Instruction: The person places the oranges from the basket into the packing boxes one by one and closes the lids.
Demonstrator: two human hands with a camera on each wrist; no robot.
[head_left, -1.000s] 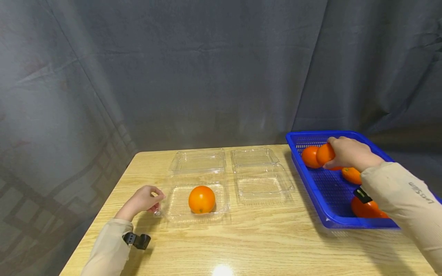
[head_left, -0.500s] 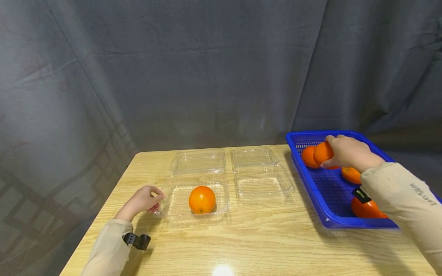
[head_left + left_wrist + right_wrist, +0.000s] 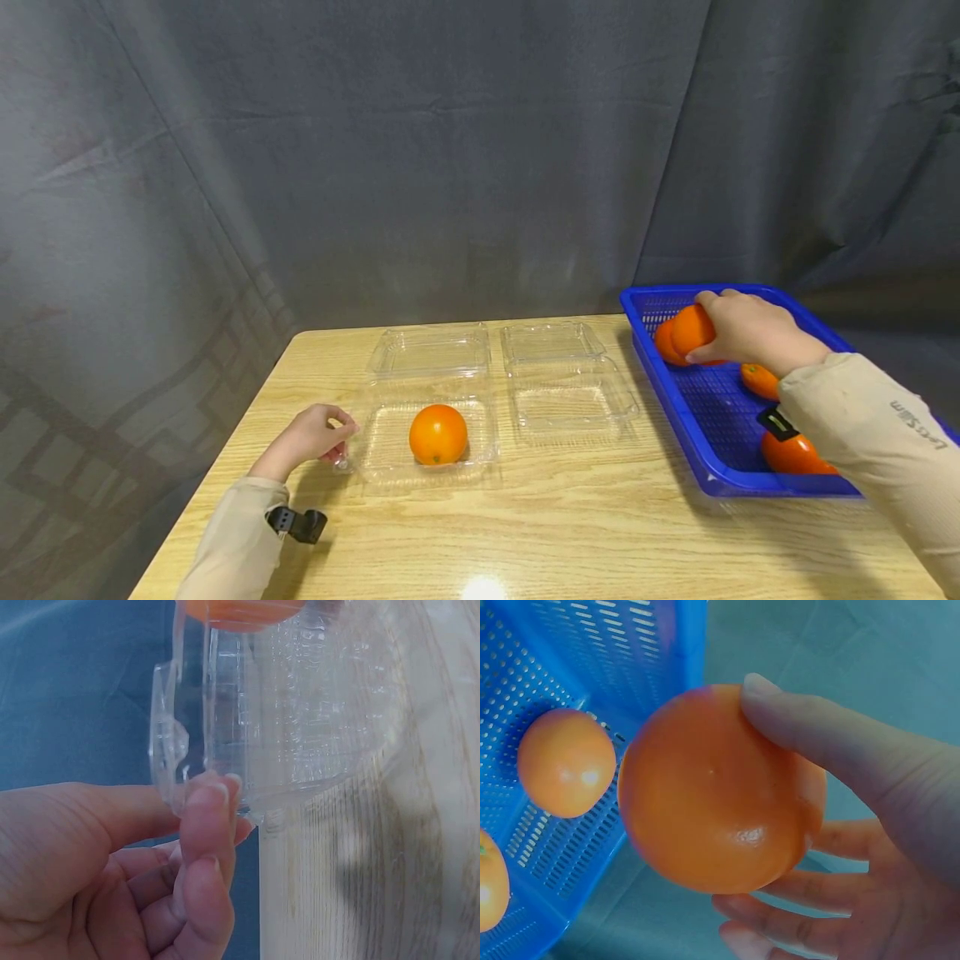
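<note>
My right hand [image 3: 753, 332] grips an orange [image 3: 692, 332] over the far left part of the blue basket [image 3: 678, 429]. In the right wrist view that orange [image 3: 712, 795] lies between the thumb on top and the fingers underneath. On the left, my left hand [image 3: 313, 433] pinches the corner of a clear plastic clamshell box [image 3: 382, 437], its lid laid back. The left wrist view has the box's thin rim [image 3: 169, 750] between thumb and fingertips. A single orange [image 3: 438, 435] sits inside this box.
A second clear clamshell box [image 3: 566, 404] stands open to the right of the first, with nothing in it. Several more orange fruits lie in the basket, among them one near the front [image 3: 795, 454]. A dark curtain [image 3: 465, 167] hangs behind the table [image 3: 570, 525].
My right hand has moved slightly left and up with the orange, toward the basket's left side. The left hand and both boxes have stayed in place.
</note>
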